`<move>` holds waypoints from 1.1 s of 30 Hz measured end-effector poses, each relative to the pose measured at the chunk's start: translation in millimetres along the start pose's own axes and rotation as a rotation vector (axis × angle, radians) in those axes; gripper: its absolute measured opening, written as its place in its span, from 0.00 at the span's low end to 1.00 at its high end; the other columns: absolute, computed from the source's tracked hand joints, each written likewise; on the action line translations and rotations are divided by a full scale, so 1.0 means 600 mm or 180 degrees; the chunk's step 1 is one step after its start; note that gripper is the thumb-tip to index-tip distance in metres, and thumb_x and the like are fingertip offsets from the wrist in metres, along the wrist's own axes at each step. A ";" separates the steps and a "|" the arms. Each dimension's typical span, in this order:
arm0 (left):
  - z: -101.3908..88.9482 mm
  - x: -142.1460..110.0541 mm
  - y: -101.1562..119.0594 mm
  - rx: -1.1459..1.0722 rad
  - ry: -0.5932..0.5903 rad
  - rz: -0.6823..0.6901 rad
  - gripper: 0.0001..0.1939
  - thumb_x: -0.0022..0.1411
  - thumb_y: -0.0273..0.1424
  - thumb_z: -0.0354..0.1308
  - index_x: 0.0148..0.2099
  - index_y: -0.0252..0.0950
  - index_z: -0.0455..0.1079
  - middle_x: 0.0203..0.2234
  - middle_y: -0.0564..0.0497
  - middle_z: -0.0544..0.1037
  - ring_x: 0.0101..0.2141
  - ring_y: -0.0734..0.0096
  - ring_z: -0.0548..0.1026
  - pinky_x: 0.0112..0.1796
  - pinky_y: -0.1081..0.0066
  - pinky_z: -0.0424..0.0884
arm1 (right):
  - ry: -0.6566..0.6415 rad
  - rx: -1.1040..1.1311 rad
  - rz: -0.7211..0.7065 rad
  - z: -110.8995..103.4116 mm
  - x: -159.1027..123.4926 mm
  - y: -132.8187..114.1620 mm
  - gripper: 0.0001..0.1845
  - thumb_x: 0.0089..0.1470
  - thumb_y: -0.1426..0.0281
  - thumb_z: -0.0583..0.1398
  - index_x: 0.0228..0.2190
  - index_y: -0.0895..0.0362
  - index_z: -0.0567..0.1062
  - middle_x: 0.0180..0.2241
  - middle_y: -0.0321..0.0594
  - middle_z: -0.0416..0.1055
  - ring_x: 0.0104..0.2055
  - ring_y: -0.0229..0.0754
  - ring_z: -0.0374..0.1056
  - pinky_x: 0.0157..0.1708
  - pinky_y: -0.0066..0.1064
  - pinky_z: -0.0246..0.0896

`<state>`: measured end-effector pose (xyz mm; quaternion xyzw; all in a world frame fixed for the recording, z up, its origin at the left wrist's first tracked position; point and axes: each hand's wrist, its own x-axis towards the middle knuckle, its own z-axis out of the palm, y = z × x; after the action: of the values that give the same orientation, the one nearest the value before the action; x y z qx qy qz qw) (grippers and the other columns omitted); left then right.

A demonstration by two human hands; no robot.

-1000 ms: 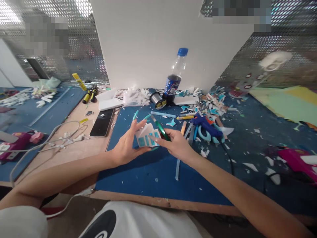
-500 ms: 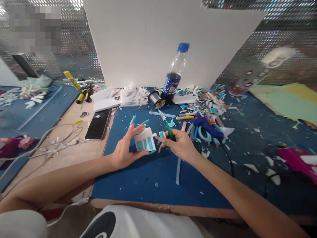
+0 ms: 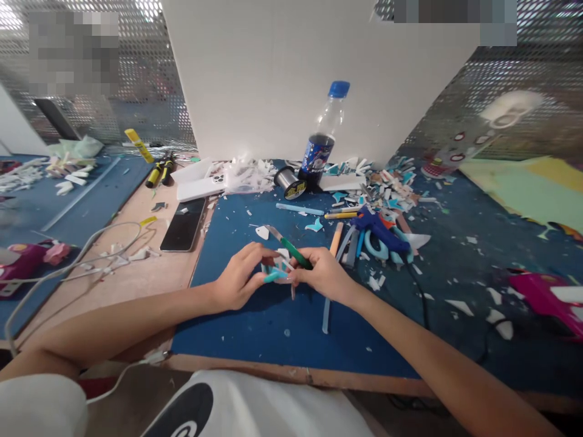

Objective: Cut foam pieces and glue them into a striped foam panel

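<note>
My left hand (image 3: 240,276) is closed around the edge of a small white-and-blue foam piece (image 3: 285,264), its long turquoise nails partly covering it. Against the other side of that piece rests my right hand (image 3: 321,273), with a green-handled craft knife (image 3: 296,251) gripped between thumb and fingers. The knife's blade points up and away to the left, clear of the foam. Fingers hide much of the piece, and whether my right fingertips also pinch a small part cannot be made out.
Past my hands stand a cola bottle (image 3: 317,152) and a wire spool (image 3: 289,182) beside heaped foam scraps (image 3: 387,185). A blue glue gun (image 3: 380,227) lies right, near scissors (image 3: 377,246). A phone (image 3: 183,226) lies left; a pink glue gun (image 3: 546,297) sits far right.
My hands have come together. The foam piece has turned, so its blue-patched face no longer shows, and my left fingers have folded in around it. The knife has shifted left with my right hand.
</note>
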<state>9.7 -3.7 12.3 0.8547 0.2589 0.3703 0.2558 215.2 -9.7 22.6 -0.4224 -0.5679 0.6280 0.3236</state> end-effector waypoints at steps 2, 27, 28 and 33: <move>0.002 0.001 0.002 0.0168 -0.0186 0.0179 0.28 0.68 0.46 0.29 0.44 0.30 0.64 0.29 0.45 0.69 0.30 0.67 0.67 0.33 0.68 0.66 | -0.0055 0.0045 0.0065 0.003 0.001 0.001 0.20 0.36 0.59 0.69 0.19 0.58 0.68 0.16 0.30 0.64 0.17 0.33 0.62 0.17 0.25 0.60; -0.001 0.001 -0.015 0.1188 0.0295 0.0595 0.11 0.69 0.32 0.44 0.42 0.33 0.66 0.27 0.48 0.77 0.26 0.71 0.74 0.28 0.73 0.67 | 0.2181 -0.2744 -0.0344 -0.071 -0.001 -0.016 0.23 0.57 0.52 0.52 0.38 0.59 0.71 0.21 0.41 0.70 0.19 0.43 0.67 0.22 0.32 0.57; -0.001 0.001 -0.016 0.1087 0.0328 0.0527 0.11 0.69 0.31 0.45 0.42 0.33 0.66 0.28 0.48 0.78 0.27 0.71 0.75 0.29 0.73 0.68 | 0.2283 -0.3034 -0.0513 -0.073 -0.001 -0.013 0.23 0.58 0.53 0.52 0.41 0.59 0.71 0.29 0.46 0.73 0.24 0.45 0.70 0.24 0.32 0.59; -0.004 -0.001 -0.020 0.0605 0.0514 0.0162 0.07 0.68 0.27 0.47 0.43 0.34 0.65 0.35 0.46 0.79 0.35 0.72 0.78 0.33 0.76 0.72 | 0.2264 -0.3319 -0.1262 -0.060 -0.005 -0.007 0.19 0.62 0.60 0.48 0.43 0.58 0.72 0.39 0.51 0.73 0.33 0.47 0.71 0.30 0.35 0.63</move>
<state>4.6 5.3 5.5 0.8488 0.2908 0.4180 0.1425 248.4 4.3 27.0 -0.5927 -0.7231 0.0216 0.3540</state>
